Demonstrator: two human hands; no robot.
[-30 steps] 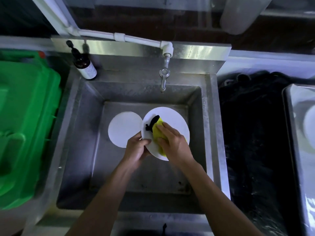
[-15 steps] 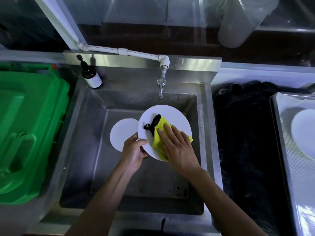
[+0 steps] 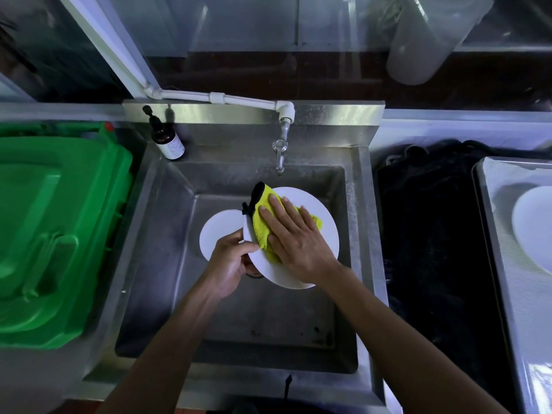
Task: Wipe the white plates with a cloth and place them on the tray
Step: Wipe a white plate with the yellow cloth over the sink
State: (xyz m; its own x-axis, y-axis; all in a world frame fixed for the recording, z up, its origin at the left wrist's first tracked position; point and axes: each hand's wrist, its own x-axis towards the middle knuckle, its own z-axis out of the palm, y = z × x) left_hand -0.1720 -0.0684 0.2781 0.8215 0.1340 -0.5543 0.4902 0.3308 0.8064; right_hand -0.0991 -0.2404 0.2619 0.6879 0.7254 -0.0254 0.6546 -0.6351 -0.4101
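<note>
Head-worn view, steeply down and close over the sink [image 3: 363, 234].

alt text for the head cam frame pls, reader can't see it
Over a steel sink, the left hand grips the rim of a white plate while the right hand presses a yellow cloth flat on it. A second white plate lies in the basin; a third sits on the tray at right.

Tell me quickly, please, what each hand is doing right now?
Left hand: grips the rim of the white plate, holding it over the sink.
Right hand: open, fingers flat, pressing the yellow cloth onto that plate.
</note>
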